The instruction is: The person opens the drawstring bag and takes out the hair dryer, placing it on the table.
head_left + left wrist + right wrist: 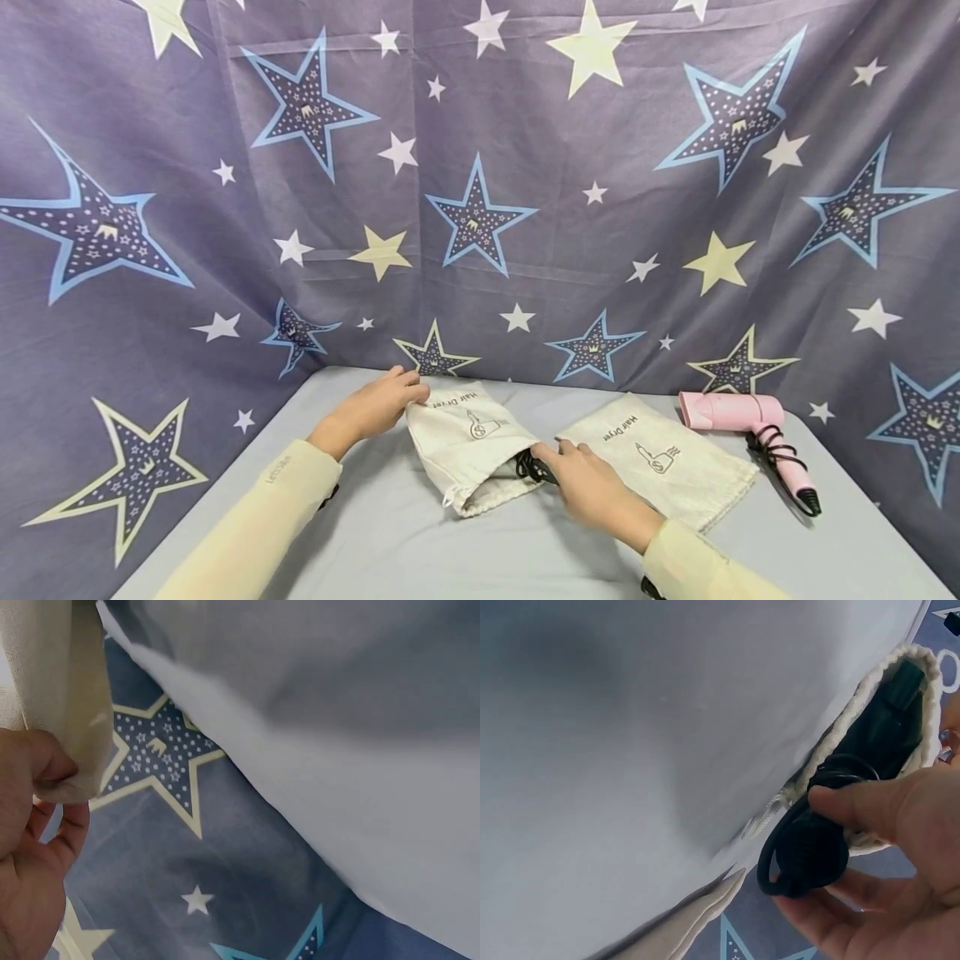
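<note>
A cream drawstring bag (465,437) printed "Hair Dryer" lies in the middle of the table, its mouth gaping toward me. My left hand (378,406) pinches the bag's closed far corner between thumb and fingers; the left wrist view shows that fold of cloth (86,712) up close. A dark hair dryer (881,739) sits mostly inside the bag, with its cord-wrapped handle (814,851) sticking out of the mouth. My right hand (596,487) grips this handle end, thumb on one side and fingers on the other. In the head view the bag hides most of the dryer.
A second cream "Hair Dryer" bag (663,458) lies flat just right of my right hand. Beyond it, a pink hair dryer (731,411) with a black cord wound round its handle lies near the table's right side. A star-patterned curtain (480,125) rises behind the table (375,542).
</note>
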